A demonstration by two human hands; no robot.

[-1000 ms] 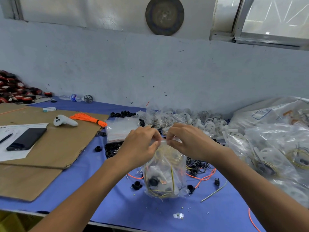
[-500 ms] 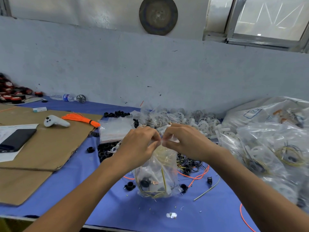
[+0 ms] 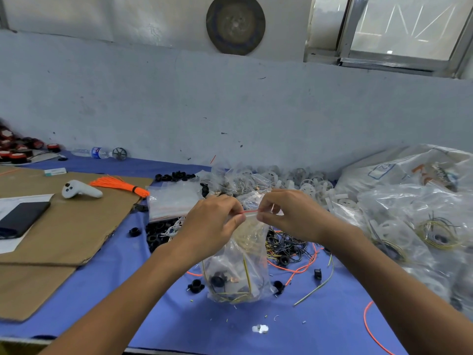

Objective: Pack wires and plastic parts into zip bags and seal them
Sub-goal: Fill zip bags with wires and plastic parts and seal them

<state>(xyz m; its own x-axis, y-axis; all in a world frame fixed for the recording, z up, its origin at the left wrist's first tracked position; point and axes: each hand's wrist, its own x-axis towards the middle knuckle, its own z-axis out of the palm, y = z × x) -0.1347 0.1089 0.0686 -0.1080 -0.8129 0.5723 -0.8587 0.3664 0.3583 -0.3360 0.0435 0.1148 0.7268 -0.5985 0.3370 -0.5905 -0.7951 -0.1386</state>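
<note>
A clear zip bag [image 3: 239, 267] stands on the blue table, holding yellow wires, a black plastic part and a white part. Its red zip strip runs along the top edge. My left hand [image 3: 212, 224] pinches the left end of that strip, and my right hand [image 3: 289, 213] pinches the right end. A short stretch of red strip shows between my fingertips. Loose wires [image 3: 286, 245] in black, yellow and orange lie just right of the bag. Black plastic parts [image 3: 156, 233] sit in a heap to its left.
A stack of empty zip bags [image 3: 174, 199] lies behind my left hand. White plastic wheels [image 3: 307, 184] pile up at the back. Filled bags [image 3: 422, 221] crowd the right side. Cardboard [image 3: 71, 226] at left carries a white controller [image 3: 80, 189], orange wire bundle [image 3: 120, 185] and phone [image 3: 21, 219].
My two hands have drawn slightly apart along the bag's top, so the red zip strip now shows between them. The bag stays in place on the table.
</note>
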